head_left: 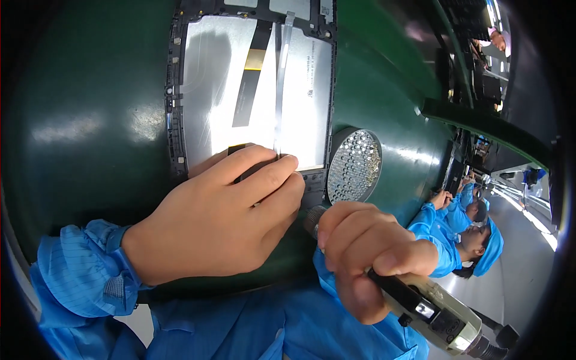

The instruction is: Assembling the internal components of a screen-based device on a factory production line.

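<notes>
A tablet's open body (300,120) lies in front of me, a silvery panel in a black frame. Down its middle run a black flat cable (246,96) with a yellow band and a narrow pale strip (281,78). My left hand (231,210) rests over the body's lower edge, fingers bent and close together. Dark material shows between those fingers, but they hide what it is. My right hand (372,258) is wrapped round an electric screwdriver (441,315), whose knurled front end (313,217) points toward the body's lower right corner.
Just right of the tablet body, a round dish (355,165) with a dimpled floor holds many tiny metallic pieces, probably screws. The green bench mat (90,132) spreads around. A green bar (486,126) stands farther right. Co-workers in blue (444,234) sit along the right.
</notes>
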Demonstrator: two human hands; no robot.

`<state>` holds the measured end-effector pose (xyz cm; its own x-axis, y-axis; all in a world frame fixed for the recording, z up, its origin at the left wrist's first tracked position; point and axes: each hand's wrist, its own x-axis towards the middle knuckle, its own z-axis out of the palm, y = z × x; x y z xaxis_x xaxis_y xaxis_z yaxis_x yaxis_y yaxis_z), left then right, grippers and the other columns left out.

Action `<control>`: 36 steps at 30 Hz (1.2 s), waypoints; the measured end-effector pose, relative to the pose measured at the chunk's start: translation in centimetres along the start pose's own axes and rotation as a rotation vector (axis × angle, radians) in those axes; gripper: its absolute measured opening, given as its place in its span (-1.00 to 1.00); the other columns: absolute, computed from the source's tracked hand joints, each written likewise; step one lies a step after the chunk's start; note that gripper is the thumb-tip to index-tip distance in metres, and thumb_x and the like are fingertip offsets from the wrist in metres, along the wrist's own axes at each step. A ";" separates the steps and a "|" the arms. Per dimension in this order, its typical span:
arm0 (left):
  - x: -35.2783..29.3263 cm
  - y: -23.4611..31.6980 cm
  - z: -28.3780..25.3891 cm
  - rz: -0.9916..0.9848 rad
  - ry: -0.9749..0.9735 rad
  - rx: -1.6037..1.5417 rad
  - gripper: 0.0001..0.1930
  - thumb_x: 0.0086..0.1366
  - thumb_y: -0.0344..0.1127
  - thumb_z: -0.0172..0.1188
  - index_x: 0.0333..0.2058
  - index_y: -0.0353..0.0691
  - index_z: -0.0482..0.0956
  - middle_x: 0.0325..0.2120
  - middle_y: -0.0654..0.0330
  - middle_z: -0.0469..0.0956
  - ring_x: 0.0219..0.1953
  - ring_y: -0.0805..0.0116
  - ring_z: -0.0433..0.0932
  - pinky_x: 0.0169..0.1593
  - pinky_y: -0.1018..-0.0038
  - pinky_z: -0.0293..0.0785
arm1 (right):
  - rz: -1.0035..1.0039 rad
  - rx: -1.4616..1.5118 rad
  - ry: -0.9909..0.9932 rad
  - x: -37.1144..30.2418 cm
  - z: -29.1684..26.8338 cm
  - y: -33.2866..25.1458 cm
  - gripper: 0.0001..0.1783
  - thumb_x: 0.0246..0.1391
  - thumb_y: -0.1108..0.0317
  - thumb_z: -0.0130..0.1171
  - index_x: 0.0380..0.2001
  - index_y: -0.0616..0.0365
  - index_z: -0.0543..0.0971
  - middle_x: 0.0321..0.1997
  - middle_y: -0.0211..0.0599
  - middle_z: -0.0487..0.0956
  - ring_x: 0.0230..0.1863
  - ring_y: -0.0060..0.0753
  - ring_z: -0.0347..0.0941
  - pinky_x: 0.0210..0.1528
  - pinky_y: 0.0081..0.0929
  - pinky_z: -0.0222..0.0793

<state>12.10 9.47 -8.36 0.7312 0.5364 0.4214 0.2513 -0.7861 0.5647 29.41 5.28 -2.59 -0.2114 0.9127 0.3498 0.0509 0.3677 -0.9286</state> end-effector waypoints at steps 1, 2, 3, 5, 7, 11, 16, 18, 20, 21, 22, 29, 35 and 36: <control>0.2 0.0 0.0 -0.007 -0.021 -0.028 -0.83 0.08 -0.41 0.26 -0.36 -0.38 0.61 -0.21 0.05 0.53 -0.07 0.11 0.46 0.03 0.26 0.39 | -0.007 0.003 -0.009 -0.1 -0.1 0.1 -0.65 -0.10 0.49 0.13 -0.20 0.11 0.30 -0.67 -0.39 0.37 -0.70 -0.42 0.33 -0.56 -0.35 0.33; 0.5 0.1 -0.1 0.002 -0.020 -0.023 -0.83 0.08 -0.41 0.26 -0.36 -0.38 0.61 -0.21 0.05 0.53 -0.07 0.11 0.46 0.03 0.26 0.39 | -0.016 -0.002 -0.005 -0.1 -0.1 0.2 -0.65 -0.10 0.49 0.13 -0.20 0.11 0.30 -0.67 -0.39 0.37 -0.70 -0.42 0.33 -0.56 -0.35 0.33; 0.8 0.1 -0.4 -0.040 -0.035 -0.092 -0.84 0.07 -0.42 0.26 -0.36 -0.38 0.60 -0.23 0.05 0.52 -0.08 0.10 0.46 0.02 0.24 0.38 | -0.026 0.014 0.034 -0.1 0.1 0.3 -0.65 -0.09 0.48 0.13 -0.19 0.11 0.30 -0.67 -0.40 0.36 -0.70 -0.43 0.32 -0.56 -0.36 0.32; 1.1 0.2 -0.5 -0.084 -0.050 -0.150 -0.84 0.06 -0.43 0.26 -0.37 -0.38 0.59 -0.25 0.06 0.50 -0.09 0.09 0.45 0.01 0.23 0.37 | -0.046 0.037 0.070 -0.3 -0.1 0.2 -0.65 -0.08 0.46 0.12 -0.18 0.10 0.31 -0.67 -0.41 0.36 -0.71 -0.43 0.31 -0.55 -0.36 0.31; 1.0 -0.1 -0.3 -0.013 -0.066 -0.106 -0.84 0.07 -0.43 0.24 -0.37 -0.39 0.56 -0.29 0.07 0.48 -0.12 0.08 0.45 -0.02 0.22 0.36 | -0.027 0.108 0.106 -0.5 -1.2 -0.4 -0.66 -0.03 0.41 0.10 -0.15 0.08 0.31 -0.66 -0.44 0.34 -0.69 -0.45 0.30 -0.54 -0.38 0.30; 1.0 -0.8 -0.3 0.141 -0.099 0.004 -0.86 0.03 -0.36 0.27 -0.44 -0.26 0.54 -0.34 0.09 0.48 -0.13 0.12 0.47 -0.06 0.19 0.39 | -0.121 0.113 0.181 -0.7 -4.4 -1.7 -0.61 -0.06 0.42 0.14 -0.12 0.11 0.33 -0.63 -0.36 0.36 -0.63 -0.37 0.34 -0.51 -0.31 0.31; 1.1 -1.0 -0.5 0.197 -0.125 0.059 -0.84 -0.01 -0.35 0.29 -0.47 -0.23 0.51 -0.37 0.10 0.48 -0.13 0.11 0.47 -0.09 0.19 0.41 | -0.156 0.064 0.215 -1.2 -8.1 -1.4 -0.56 -0.04 0.39 0.06 -0.02 0.16 0.34 -0.61 -0.29 0.36 -0.56 -0.36 0.32 -0.38 -0.28 0.25; 1.2 -1.1 -0.5 0.216 -0.162 0.085 -0.84 -0.01 -0.34 0.30 -0.48 -0.24 0.51 -0.37 0.11 0.47 -0.13 0.11 0.47 -0.09 0.19 0.41 | -0.167 0.039 0.214 -1.4 -9.5 -1.1 -0.55 -0.05 0.39 0.05 -0.01 0.17 0.35 -0.61 -0.28 0.36 -0.57 -0.37 0.31 -0.39 -0.28 0.25; 1.1 -1.3 -0.2 0.244 -0.138 0.105 -0.82 -0.03 -0.34 0.32 -0.48 -0.23 0.49 -0.38 0.11 0.46 -0.13 0.10 0.47 -0.09 0.20 0.42 | -0.186 -0.011 0.210 -1.9 -10.8 -0.7 -0.52 -0.06 0.38 0.03 0.01 0.18 0.38 -0.60 -0.25 0.38 -0.58 -0.37 0.31 -0.40 -0.27 0.26; 1.2 -1.3 -0.2 0.247 -0.146 0.106 -0.82 -0.03 -0.34 0.32 -0.48 -0.23 0.49 -0.38 0.11 0.46 -0.13 0.10 0.47 -0.09 0.20 0.42 | -0.187 -0.007 0.219 -2.1 -11.2 -0.7 -0.52 -0.06 0.38 0.03 0.01 0.18 0.38 -0.60 -0.25 0.38 -0.58 -0.37 0.31 -0.40 -0.27 0.26; 1.3 -1.4 -0.2 0.253 -0.145 0.080 -0.81 -0.03 -0.34 0.32 -0.49 -0.23 0.48 -0.37 0.11 0.45 -0.13 0.10 0.47 -0.09 0.19 0.42 | -0.186 -0.026 0.237 -2.4 -11.7 -0.6 -0.53 -0.06 0.38 0.03 0.01 0.18 0.38 -0.60 -0.25 0.38 -0.58 -0.37 0.32 -0.40 -0.27 0.27; 1.8 -1.3 -0.7 0.191 -0.172 -0.031 -0.76 -0.11 -0.35 0.38 -0.52 -0.21 0.47 -0.31 0.09 0.43 -0.10 0.07 0.46 -0.03 0.13 0.40 | -0.144 -0.028 0.333 -3.6 -13.0 0.1 -0.52 -0.09 0.34 -0.02 -0.02 0.17 0.43 -0.61 -0.37 0.26 -0.55 -0.46 0.20 -0.31 -0.30 0.17; 1.1 0.7 -1.7 0.078 -0.176 0.005 -0.75 -0.19 -0.46 0.40 -0.45 -0.31 0.57 -0.26 0.03 0.43 -0.01 0.00 0.45 0.09 0.00 0.36 | -0.143 -0.039 0.423 -4.1 -14.4 0.4 -0.53 -0.12 0.39 0.03 -0.04 0.21 0.42 -0.61 -0.28 0.34 -0.56 -0.36 0.29 -0.40 -0.27 0.23; 0.3 1.2 -1.8 0.066 -0.155 0.019 -0.70 -0.18 -0.49 0.38 -0.37 -0.35 0.59 -0.24 0.01 0.44 0.00 -0.04 0.45 0.11 -0.05 0.35 | -0.144 -0.065 0.448 -4.2 -14.7 0.3 -0.53 -0.13 0.39 0.02 -0.05 0.22 0.42 -0.61 -0.28 0.33 -0.56 -0.37 0.28 -0.41 -0.27 0.22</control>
<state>11.47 9.23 -6.32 0.8352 0.4311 0.3415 0.2108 -0.8244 0.5253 44.65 4.14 -2.51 0.2202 0.8335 0.5068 0.1158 0.4935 -0.8620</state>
